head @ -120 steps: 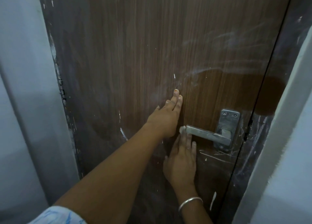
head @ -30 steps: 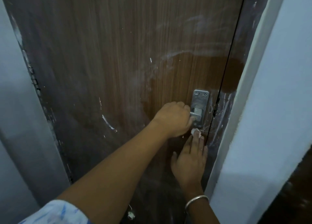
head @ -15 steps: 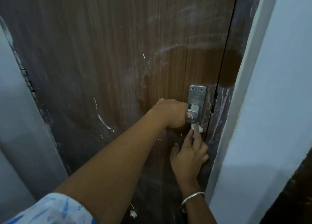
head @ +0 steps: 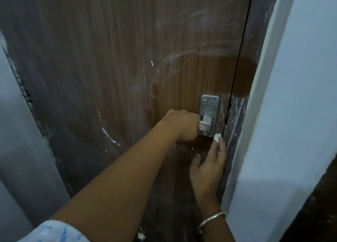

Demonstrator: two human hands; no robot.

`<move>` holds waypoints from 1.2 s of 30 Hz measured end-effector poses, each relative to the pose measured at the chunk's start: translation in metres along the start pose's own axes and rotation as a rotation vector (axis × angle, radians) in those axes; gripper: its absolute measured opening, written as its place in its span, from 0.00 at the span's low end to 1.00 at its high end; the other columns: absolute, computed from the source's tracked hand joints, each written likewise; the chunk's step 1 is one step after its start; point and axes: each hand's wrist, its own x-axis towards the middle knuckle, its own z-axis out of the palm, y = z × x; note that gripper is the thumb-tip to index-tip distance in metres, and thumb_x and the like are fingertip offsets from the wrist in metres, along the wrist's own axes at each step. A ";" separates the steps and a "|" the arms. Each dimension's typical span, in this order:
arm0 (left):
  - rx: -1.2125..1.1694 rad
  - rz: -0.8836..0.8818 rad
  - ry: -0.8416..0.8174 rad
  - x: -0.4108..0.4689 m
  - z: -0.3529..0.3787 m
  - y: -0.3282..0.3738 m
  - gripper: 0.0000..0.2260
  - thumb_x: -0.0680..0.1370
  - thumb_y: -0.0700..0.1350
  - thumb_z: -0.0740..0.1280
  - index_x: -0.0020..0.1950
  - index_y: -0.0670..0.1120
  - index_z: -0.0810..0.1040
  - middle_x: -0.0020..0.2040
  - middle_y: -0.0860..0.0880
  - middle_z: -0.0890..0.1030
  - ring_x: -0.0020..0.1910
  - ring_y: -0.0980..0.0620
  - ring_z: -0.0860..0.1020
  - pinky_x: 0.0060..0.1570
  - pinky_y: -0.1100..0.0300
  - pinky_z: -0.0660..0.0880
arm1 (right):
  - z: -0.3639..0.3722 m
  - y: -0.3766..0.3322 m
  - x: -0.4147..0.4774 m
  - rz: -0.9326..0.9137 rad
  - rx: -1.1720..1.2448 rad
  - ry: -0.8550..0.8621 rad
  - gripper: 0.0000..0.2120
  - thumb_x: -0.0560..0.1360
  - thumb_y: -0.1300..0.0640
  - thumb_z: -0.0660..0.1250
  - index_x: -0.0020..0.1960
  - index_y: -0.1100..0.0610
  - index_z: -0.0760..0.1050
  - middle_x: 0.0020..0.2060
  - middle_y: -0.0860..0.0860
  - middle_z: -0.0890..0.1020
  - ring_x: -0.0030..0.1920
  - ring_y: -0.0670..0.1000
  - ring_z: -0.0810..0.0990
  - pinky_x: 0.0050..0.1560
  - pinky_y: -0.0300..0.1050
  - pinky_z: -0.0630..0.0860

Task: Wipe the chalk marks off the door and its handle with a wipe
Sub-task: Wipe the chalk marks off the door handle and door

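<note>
Left hand (head: 182, 126): fingers curled round the lever of the metal handle (head: 207, 121) on the brown door (head: 109, 59). Right hand (head: 207, 168): fingers nearly straight and pressed together, thumb spread apart, pressing a small white wipe (head: 217, 137) against the door just below the handle, beside the door's edge. Pale chalk marks (head: 182, 56) smear the door above and left of the handle.

Brown wood-grain door (head: 127, 63) streaked with white chalk (head: 182, 57), steel handle (head: 207, 121) at its right edge — crumpled white wipe (head: 217, 137) just below
</note>
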 end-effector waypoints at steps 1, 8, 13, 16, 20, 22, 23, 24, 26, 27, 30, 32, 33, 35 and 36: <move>0.000 0.003 0.001 0.000 0.000 0.000 0.03 0.78 0.47 0.60 0.49 0.50 0.69 0.43 0.51 0.71 0.45 0.52 0.69 0.50 0.52 0.61 | -0.002 0.000 0.002 -0.015 0.016 0.001 0.32 0.72 0.66 0.67 0.72 0.67 0.59 0.73 0.57 0.61 0.72 0.51 0.58 0.69 0.45 0.59; -0.001 -0.003 0.006 -0.002 -0.001 0.002 0.02 0.77 0.46 0.60 0.47 0.49 0.67 0.38 0.52 0.69 0.43 0.51 0.69 0.52 0.52 0.63 | -0.015 -0.016 0.034 -0.172 -0.001 0.024 0.30 0.70 0.75 0.63 0.71 0.69 0.61 0.71 0.59 0.64 0.71 0.53 0.61 0.68 0.50 0.64; 0.005 -0.020 -0.003 -0.002 -0.003 0.004 0.02 0.77 0.46 0.59 0.45 0.49 0.67 0.39 0.52 0.70 0.43 0.51 0.70 0.51 0.52 0.63 | -0.030 -0.037 0.067 -0.232 -0.064 0.022 0.28 0.72 0.73 0.63 0.70 0.68 0.62 0.71 0.59 0.65 0.71 0.58 0.63 0.67 0.46 0.62; 0.014 -0.018 0.006 -0.001 -0.002 0.003 0.02 0.77 0.46 0.60 0.46 0.49 0.67 0.40 0.51 0.70 0.44 0.51 0.69 0.49 0.52 0.62 | -0.036 -0.043 0.077 -0.249 -0.107 0.012 0.25 0.74 0.70 0.63 0.71 0.68 0.62 0.71 0.59 0.65 0.71 0.58 0.64 0.65 0.45 0.61; -0.001 0.001 0.028 -0.002 0.002 0.001 0.03 0.77 0.46 0.60 0.46 0.50 0.67 0.38 0.52 0.69 0.42 0.53 0.69 0.49 0.53 0.62 | -0.039 -0.032 0.064 -0.219 -0.140 -0.080 0.28 0.74 0.71 0.62 0.72 0.65 0.60 0.73 0.58 0.62 0.72 0.57 0.61 0.66 0.46 0.62; -0.008 0.010 0.033 -0.002 0.002 0.001 0.03 0.77 0.47 0.61 0.47 0.50 0.67 0.38 0.52 0.69 0.41 0.53 0.69 0.50 0.53 0.63 | -0.039 -0.024 0.051 -0.193 -0.159 -0.133 0.30 0.72 0.73 0.62 0.73 0.64 0.59 0.73 0.57 0.61 0.72 0.56 0.61 0.68 0.48 0.64; -0.008 0.013 0.034 -0.002 0.003 0.000 0.03 0.77 0.47 0.60 0.48 0.50 0.68 0.39 0.52 0.69 0.41 0.53 0.69 0.50 0.53 0.62 | -0.039 -0.022 0.047 -0.186 -0.158 -0.150 0.30 0.72 0.73 0.62 0.73 0.65 0.59 0.73 0.57 0.61 0.72 0.56 0.61 0.68 0.50 0.66; -0.008 0.015 0.037 -0.002 0.003 0.000 0.02 0.78 0.47 0.60 0.48 0.50 0.67 0.39 0.52 0.69 0.42 0.53 0.69 0.49 0.53 0.62 | -0.039 -0.022 0.046 -0.181 -0.152 -0.157 0.30 0.72 0.74 0.61 0.72 0.65 0.60 0.73 0.57 0.62 0.72 0.56 0.62 0.68 0.51 0.67; -0.002 0.012 0.037 -0.002 0.003 0.000 0.03 0.78 0.47 0.60 0.47 0.50 0.67 0.39 0.52 0.69 0.42 0.52 0.69 0.49 0.53 0.62 | -0.040 -0.026 0.052 -0.195 -0.143 -0.139 0.30 0.72 0.74 0.62 0.72 0.65 0.59 0.73 0.57 0.62 0.72 0.56 0.62 0.68 0.48 0.63; 0.005 0.007 0.037 -0.002 0.002 0.001 0.03 0.78 0.47 0.60 0.46 0.50 0.67 0.39 0.52 0.69 0.42 0.52 0.69 0.49 0.53 0.62 | -0.041 -0.030 0.057 -0.217 -0.141 -0.116 0.29 0.73 0.73 0.62 0.72 0.65 0.59 0.73 0.58 0.63 0.72 0.56 0.62 0.68 0.46 0.60; 0.017 -0.005 0.020 -0.003 -0.001 0.003 0.02 0.77 0.46 0.60 0.46 0.50 0.67 0.40 0.52 0.70 0.44 0.51 0.70 0.51 0.52 0.64 | -0.043 -0.045 0.079 -0.270 -0.167 -0.034 0.26 0.76 0.67 0.61 0.72 0.65 0.59 0.72 0.58 0.63 0.72 0.56 0.62 0.67 0.42 0.56; 0.012 -0.003 0.036 -0.003 0.000 0.003 0.01 0.77 0.46 0.60 0.47 0.50 0.68 0.44 0.49 0.74 0.48 0.48 0.73 0.51 0.52 0.64 | -0.044 -0.050 0.088 -0.290 -0.206 -0.029 0.26 0.77 0.63 0.60 0.73 0.64 0.58 0.72 0.58 0.63 0.71 0.56 0.64 0.67 0.41 0.56; 0.023 0.001 0.046 -0.004 0.000 0.003 0.03 0.77 0.46 0.60 0.49 0.50 0.70 0.48 0.47 0.77 0.51 0.47 0.74 0.51 0.51 0.63 | -0.045 -0.051 0.091 -0.282 -0.198 -0.059 0.28 0.75 0.63 0.61 0.73 0.64 0.58 0.72 0.59 0.63 0.70 0.57 0.64 0.68 0.44 0.59; 0.047 0.003 0.046 -0.004 0.000 0.003 0.08 0.77 0.46 0.59 0.54 0.47 0.72 0.54 0.46 0.78 0.55 0.46 0.74 0.52 0.51 0.64 | -0.047 -0.053 0.090 -0.245 -0.143 -0.145 0.33 0.72 0.65 0.64 0.74 0.63 0.56 0.72 0.60 0.62 0.71 0.59 0.62 0.68 0.52 0.62; 0.049 -0.001 0.047 -0.004 0.001 0.003 0.09 0.77 0.46 0.59 0.55 0.47 0.72 0.55 0.46 0.78 0.55 0.46 0.74 0.52 0.51 0.64 | -0.048 -0.052 0.089 -0.239 -0.148 -0.167 0.34 0.71 0.66 0.64 0.74 0.62 0.56 0.72 0.60 0.61 0.71 0.60 0.62 0.68 0.54 0.62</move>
